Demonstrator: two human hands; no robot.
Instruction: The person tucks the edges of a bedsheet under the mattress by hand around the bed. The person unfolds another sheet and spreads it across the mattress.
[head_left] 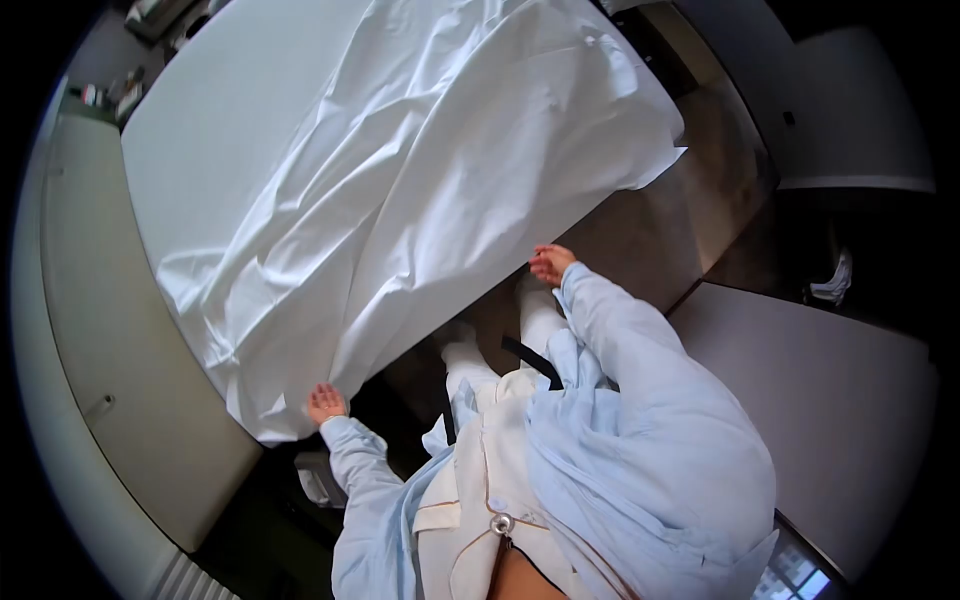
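Note:
A white sheet (470, 190) lies in long diagonal folds over a mattress (230, 90) that also looks white-covered. Its near edge runs almost straight between my two hands. At the sheet's near left corner, my left hand (326, 402) has its fingers stretched and slightly apart, against or just over the cloth. My right hand (551, 264) is by the near edge further right, fingers loosely bent and apart. No cloth is plainly gripped in either hand, though contact with the edge is hard to make out.
A pale headboard or panel (140, 340) borders the bed on the left. A pale flat-topped piece of furniture (800, 390) stands at right. Brown floor (640, 235) shows beside the bed, and a small white object (832, 280) lies at far right. A white box-like item (318, 480) sits below my left hand.

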